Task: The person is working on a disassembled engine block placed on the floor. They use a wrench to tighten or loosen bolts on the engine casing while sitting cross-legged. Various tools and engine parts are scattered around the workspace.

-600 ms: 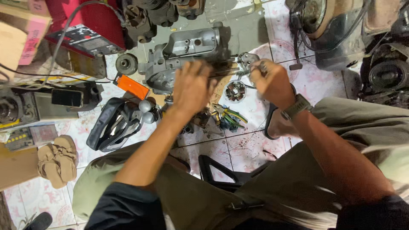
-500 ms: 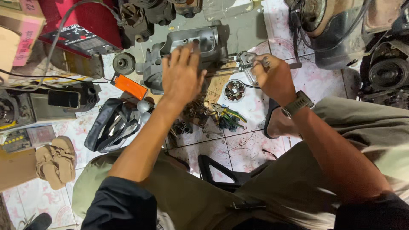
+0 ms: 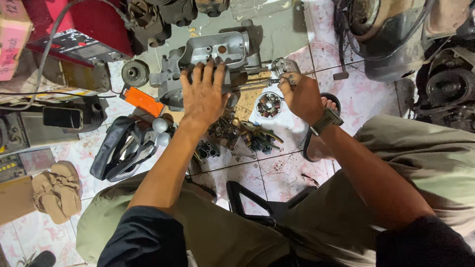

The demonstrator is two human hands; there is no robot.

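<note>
Under my spread left hand [image 3: 203,96] I'm pressing the heavy, rigid grey cast-metal engine casing [image 3: 217,52], best gripped by its edges; my right hand [image 3: 301,96] is pinching a thin metal tool [image 3: 257,85] alongside.

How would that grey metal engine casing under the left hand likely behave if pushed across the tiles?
The grey engine casing looks like thick cast metal, so probably stiff and heavy for its size. It lies broad and low, so it would likely slide, not roll or tip. The left hand presses flat on it while the right hand works a thin tool, suggesting it shifts unless steadied.
</note>
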